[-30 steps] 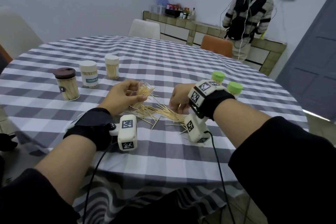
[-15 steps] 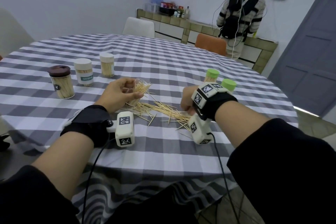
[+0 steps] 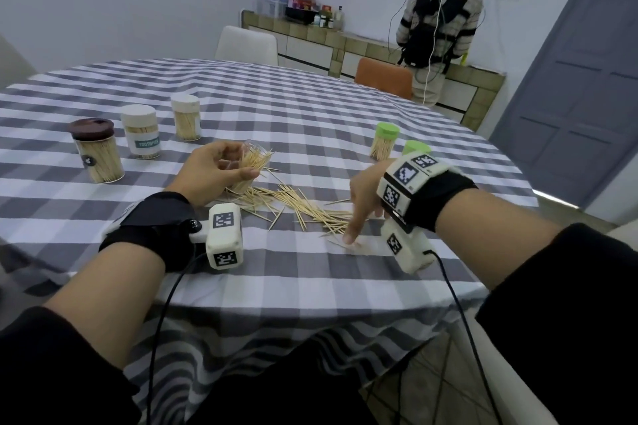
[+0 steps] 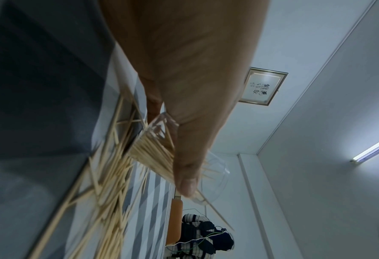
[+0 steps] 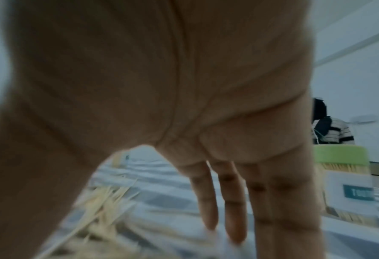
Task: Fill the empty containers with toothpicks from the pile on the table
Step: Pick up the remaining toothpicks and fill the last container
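From the head camera, the left hand (image 3: 214, 172) curls round a clear cup (image 3: 249, 166) tilted over the table, toothpicks sticking out of its mouth; the right hand (image 3: 362, 197) reaches down with fingers straight, one fingertip touching the cloth at the near end of the toothpick pile (image 3: 293, 203), which lies between the two hands; to the left stand three filled jars, a brown-lidded jar (image 3: 95, 152), a white-lidded jar (image 3: 141, 131) whose label reads "TOOTHPICK", and a second white jar (image 3: 186, 117); two green-lidded jars (image 3: 385, 141) stand just beyond the right wrist; the round table wears a grey and white checked cloth (image 3: 276, 103); behind it are a white chair (image 3: 247, 45), an orange chair (image 3: 383, 76), a tiled counter with bottles, a grey door and a person in a striped top facing away; from the left wrist camera, the thumb (image 4: 187, 175) presses on the cup (image 4: 215, 175), a bundle of toothpicks (image 4: 153, 152) inside it, loose ones on the cloth below; a framed sheet of brush writing (image 4: 262, 86), not legible, hangs on the wall, and a tube light glows; from the right wrist camera, blurred, the fingers (image 5: 206, 198) hang straight and close together above the pile (image 5: 102, 210); a green-lidded jar (image 5: 343, 175) beside them shows a label beginning "TOO"
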